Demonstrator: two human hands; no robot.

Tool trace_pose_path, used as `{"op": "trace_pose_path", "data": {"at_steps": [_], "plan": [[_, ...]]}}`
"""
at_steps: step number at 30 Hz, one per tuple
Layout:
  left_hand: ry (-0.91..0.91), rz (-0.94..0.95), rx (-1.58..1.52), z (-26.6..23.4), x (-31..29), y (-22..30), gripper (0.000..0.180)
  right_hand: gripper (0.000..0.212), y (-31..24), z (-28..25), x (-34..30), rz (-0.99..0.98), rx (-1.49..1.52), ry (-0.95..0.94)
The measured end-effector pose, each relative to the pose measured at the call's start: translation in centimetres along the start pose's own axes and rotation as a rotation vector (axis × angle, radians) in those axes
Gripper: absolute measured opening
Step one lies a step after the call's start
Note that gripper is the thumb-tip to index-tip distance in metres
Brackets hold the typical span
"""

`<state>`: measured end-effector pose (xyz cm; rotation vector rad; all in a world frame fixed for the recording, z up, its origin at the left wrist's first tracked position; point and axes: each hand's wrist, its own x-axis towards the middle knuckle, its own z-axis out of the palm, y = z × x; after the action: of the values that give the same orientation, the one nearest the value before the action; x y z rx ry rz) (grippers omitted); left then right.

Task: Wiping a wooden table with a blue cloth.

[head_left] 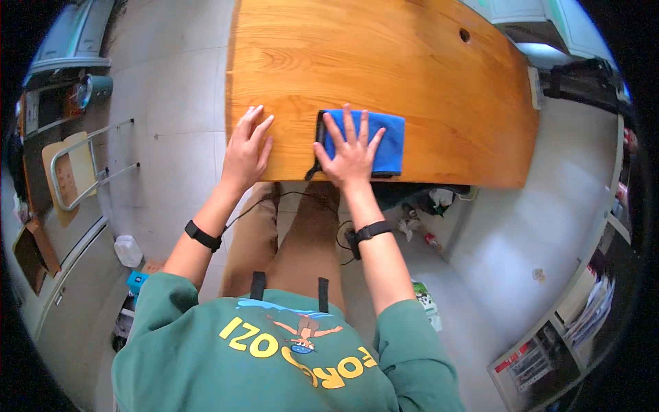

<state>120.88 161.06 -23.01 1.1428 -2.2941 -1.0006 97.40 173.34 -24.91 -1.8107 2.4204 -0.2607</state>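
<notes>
Green was the shirt [226,357], worn over brown trousers [302,250], with black bands [202,235] strapped round both wrists. The left hand [248,147] was placed at the table's [384,62] near left corner, fingers loosely spread and a bit bent, so nothing was being gripped there. The blue cloth [390,144], kinda neatly folded, was laid by the near edge and covered partly by the right hand [351,152], fingers fanned wide on top, not curled round it. Way past that, a dark hole [465,35] could be seen in the wood.
</notes>
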Motion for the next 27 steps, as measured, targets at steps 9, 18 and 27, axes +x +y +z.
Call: {"op": "trace_pose_path", "data": {"at_steps": [9,18,27], "plan": [[0.040,0.119,0.497,3.5,-0.4,-0.2,0.051,0.082,22.0,-4.5,-2.3,0.201,-0.094,0.022],[0.034,0.198,0.488,3.5,-0.3,-1.2,0.048,0.086,41.4,-7.6,-4.7,0.312,-0.117,0.106],[-0.012,0.194,0.505,3.5,-0.6,-2.0,0.047,0.084,61.1,-10.8,-7.1,0.744,-0.172,0.179]]}}
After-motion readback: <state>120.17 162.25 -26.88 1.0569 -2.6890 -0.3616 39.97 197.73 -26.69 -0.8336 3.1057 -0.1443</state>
